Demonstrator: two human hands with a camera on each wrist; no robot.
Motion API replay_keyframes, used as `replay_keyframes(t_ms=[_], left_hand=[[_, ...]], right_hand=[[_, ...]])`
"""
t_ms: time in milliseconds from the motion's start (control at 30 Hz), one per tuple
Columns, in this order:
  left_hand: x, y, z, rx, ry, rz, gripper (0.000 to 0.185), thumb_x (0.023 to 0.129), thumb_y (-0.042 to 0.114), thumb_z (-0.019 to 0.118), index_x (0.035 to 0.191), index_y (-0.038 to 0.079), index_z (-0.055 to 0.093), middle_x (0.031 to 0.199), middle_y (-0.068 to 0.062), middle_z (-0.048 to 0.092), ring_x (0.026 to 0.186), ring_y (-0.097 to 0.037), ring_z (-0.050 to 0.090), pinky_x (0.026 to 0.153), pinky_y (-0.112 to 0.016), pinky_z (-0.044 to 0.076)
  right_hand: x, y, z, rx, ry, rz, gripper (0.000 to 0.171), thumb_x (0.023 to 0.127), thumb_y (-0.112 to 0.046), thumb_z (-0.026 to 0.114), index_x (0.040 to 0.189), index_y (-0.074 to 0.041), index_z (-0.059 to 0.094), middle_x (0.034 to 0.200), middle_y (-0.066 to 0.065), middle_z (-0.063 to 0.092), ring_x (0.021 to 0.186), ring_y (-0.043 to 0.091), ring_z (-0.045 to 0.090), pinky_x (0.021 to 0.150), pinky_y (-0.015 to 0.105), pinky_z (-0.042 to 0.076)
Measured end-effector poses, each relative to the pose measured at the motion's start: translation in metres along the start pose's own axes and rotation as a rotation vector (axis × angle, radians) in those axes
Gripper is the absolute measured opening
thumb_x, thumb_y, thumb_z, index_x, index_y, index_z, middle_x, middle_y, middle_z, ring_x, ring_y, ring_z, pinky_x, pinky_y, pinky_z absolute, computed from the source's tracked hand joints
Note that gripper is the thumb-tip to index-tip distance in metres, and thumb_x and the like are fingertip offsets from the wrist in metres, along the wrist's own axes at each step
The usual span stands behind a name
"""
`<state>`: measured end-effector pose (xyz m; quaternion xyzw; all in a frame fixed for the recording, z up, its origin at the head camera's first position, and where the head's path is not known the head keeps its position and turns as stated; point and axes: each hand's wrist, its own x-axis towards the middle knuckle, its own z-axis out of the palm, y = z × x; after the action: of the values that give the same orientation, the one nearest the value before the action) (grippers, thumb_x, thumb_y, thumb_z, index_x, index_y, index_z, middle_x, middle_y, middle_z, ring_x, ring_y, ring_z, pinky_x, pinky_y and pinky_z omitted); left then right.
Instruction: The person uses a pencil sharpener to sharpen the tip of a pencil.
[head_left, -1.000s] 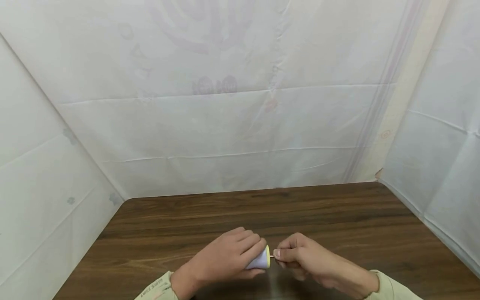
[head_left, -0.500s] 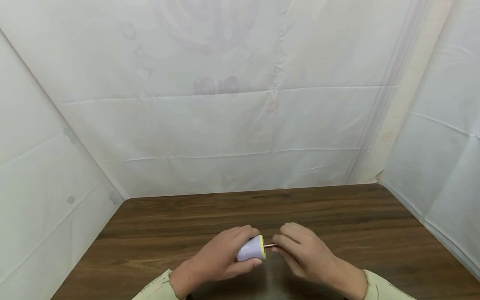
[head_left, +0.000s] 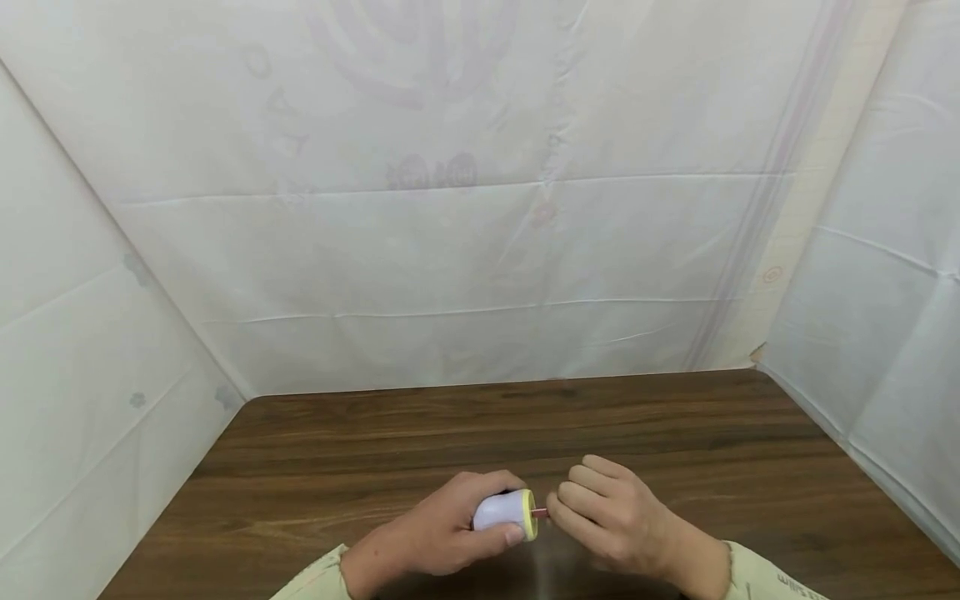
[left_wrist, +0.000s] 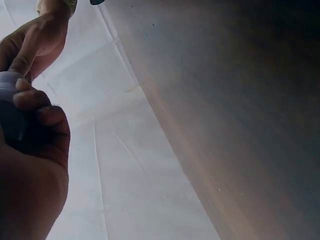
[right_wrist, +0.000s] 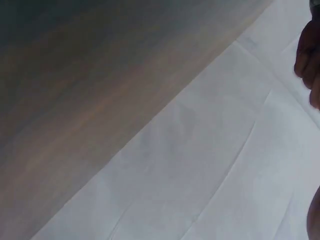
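In the head view, my left hand [head_left: 442, 529] holds a lavender pencil sharpener [head_left: 498, 510] with a yellow rim, thumb on the near side. A thin reddish pencil [head_left: 541, 512] sticks out of its rimmed end. My right hand [head_left: 611, 521] grips the pencil with curled fingers, knuckles up, hiding most of its length. The left wrist view has my left hand [left_wrist: 45, 135] wrapped round the sharpener [left_wrist: 7, 86], with my right hand [left_wrist: 40, 45] just beyond. Only dark curled fingers [right_wrist: 309, 65] appear at the right edge of the right wrist view.
Both hands are over the near part of a dark wood-grain table [head_left: 360, 442]. Whitish sheets with faint prints hang behind the table [head_left: 450, 258] and along its left and right sides.
My right hand has turned over from thumb-up to knuckles-up while holding the pencil. My left hand has tilted and shifted its fingers, showing more of the sharpener.
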<state>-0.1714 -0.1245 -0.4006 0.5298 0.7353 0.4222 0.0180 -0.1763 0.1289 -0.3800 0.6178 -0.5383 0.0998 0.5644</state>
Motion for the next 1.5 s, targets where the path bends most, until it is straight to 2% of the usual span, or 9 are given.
replay_keyframes(t_ms=[267, 400, 567, 667, 867, 1000, 1200, 1333, 1500], left_hand=[[-0.003, 0.004, -0.001, 0.376, 0.050, 0.075, 0.034, 0.106, 0.032, 0.067, 0.131, 0.011, 0.057, 0.103, 0.005, 0.063, 0.079, 0.003, 0.054, 0.067, -0.007, 0.047], [-0.001, 0.004, 0.000, 0.706, 0.072, 0.177, 0.046, 0.103, 0.042, 0.071, 0.130, 0.007, 0.059, 0.108, 0.003, 0.064, 0.085, -0.004, 0.058, 0.076, -0.014, 0.052], [0.004, 0.003, 0.004, 1.000, 0.032, 0.345, 0.046, 0.099, 0.047, 0.072, 0.120, 0.007, 0.062, 0.104, 0.003, 0.062, 0.089, -0.009, 0.059, 0.083, -0.023, 0.055], [0.004, 0.001, 0.005, 1.021, 0.005, 0.351, 0.043, 0.100, 0.047, 0.072, 0.118, 0.009, 0.061, 0.102, 0.004, 0.060, 0.087, -0.008, 0.057, 0.080, -0.024, 0.053], [0.002, -0.002, -0.001, 0.929, 0.043, 0.251, 0.045, 0.099, 0.046, 0.072, 0.123, 0.010, 0.062, 0.106, 0.005, 0.062, 0.088, -0.009, 0.059, 0.083, -0.025, 0.054], [0.001, -0.004, -0.005, 0.769, 0.099, 0.225, 0.042, 0.102, 0.043, 0.069, 0.126, 0.010, 0.061, 0.103, 0.006, 0.062, 0.082, -0.004, 0.056, 0.075, -0.016, 0.050], [-0.001, -0.004, -0.007, 0.459, 0.115, 0.161, 0.033, 0.105, 0.037, 0.065, 0.128, 0.013, 0.059, 0.098, 0.007, 0.065, 0.077, 0.005, 0.052, 0.068, -0.006, 0.044], [-0.004, -0.004, -0.007, 0.333, 0.110, 0.112, 0.028, 0.105, 0.031, 0.066, 0.127, 0.014, 0.060, 0.097, 0.008, 0.065, 0.076, 0.007, 0.053, 0.063, -0.006, 0.046], [-0.004, -0.001, -0.004, 0.150, 0.082, 0.017, 0.022, 0.107, 0.020, 0.064, 0.128, 0.014, 0.060, 0.092, 0.005, 0.067, 0.070, 0.008, 0.055, 0.056, -0.011, 0.049]], right_hand=[[-0.006, -0.022, 0.000, 0.385, -0.126, 0.464, 0.025, 0.107, -0.008, 0.060, 0.083, -0.012, 0.058, 0.068, -0.008, 0.043, 0.064, -0.005, 0.031, 0.058, 0.008, 0.029], [-0.006, -0.030, -0.008, 0.784, -0.274, 0.928, 0.028, 0.103, -0.004, 0.066, 0.078, -0.014, 0.058, 0.064, -0.010, 0.042, 0.060, -0.009, 0.031, 0.051, 0.010, 0.032], [-0.007, -0.028, -0.017, 1.469, -0.406, 1.613, 0.045, 0.109, -0.016, 0.057, 0.079, 0.015, 0.044, 0.058, -0.010, 0.034, 0.048, 0.002, 0.025, 0.044, 0.022, 0.022], [-0.011, -0.025, -0.017, 1.647, -0.416, 1.738, 0.050, 0.110, -0.018, 0.055, 0.086, 0.022, 0.037, 0.056, -0.010, 0.031, 0.045, 0.005, 0.021, 0.043, 0.022, 0.019], [-0.011, -0.021, -0.013, 1.239, -0.462, 1.419, 0.020, 0.104, -0.015, 0.066, 0.089, -0.001, 0.064, 0.069, -0.011, 0.046, 0.056, -0.002, 0.037, 0.048, 0.019, 0.033], [-0.012, -0.023, -0.011, 0.938, -0.335, 1.168, 0.010, 0.102, -0.008, 0.070, 0.103, -0.018, 0.069, 0.081, -0.011, 0.060, 0.066, -0.004, 0.048, 0.054, 0.019, 0.045], [-0.016, -0.020, 0.000, 0.615, -0.113, 0.636, 0.011, 0.101, -0.001, 0.070, 0.109, -0.006, 0.066, 0.089, -0.005, 0.060, 0.072, 0.000, 0.050, 0.064, 0.008, 0.045], [-0.009, -0.011, 0.002, 0.428, -0.068, 0.406, 0.012, 0.107, -0.011, 0.063, 0.104, -0.001, 0.067, 0.087, -0.003, 0.059, 0.071, 0.002, 0.049, 0.067, 0.007, 0.041], [0.000, 0.004, 0.000, 0.020, 0.018, 0.090, 0.022, 0.108, -0.012, 0.063, 0.091, -0.004, 0.074, 0.076, -0.004, 0.056, 0.064, 0.006, 0.039, 0.058, 0.016, 0.030]])
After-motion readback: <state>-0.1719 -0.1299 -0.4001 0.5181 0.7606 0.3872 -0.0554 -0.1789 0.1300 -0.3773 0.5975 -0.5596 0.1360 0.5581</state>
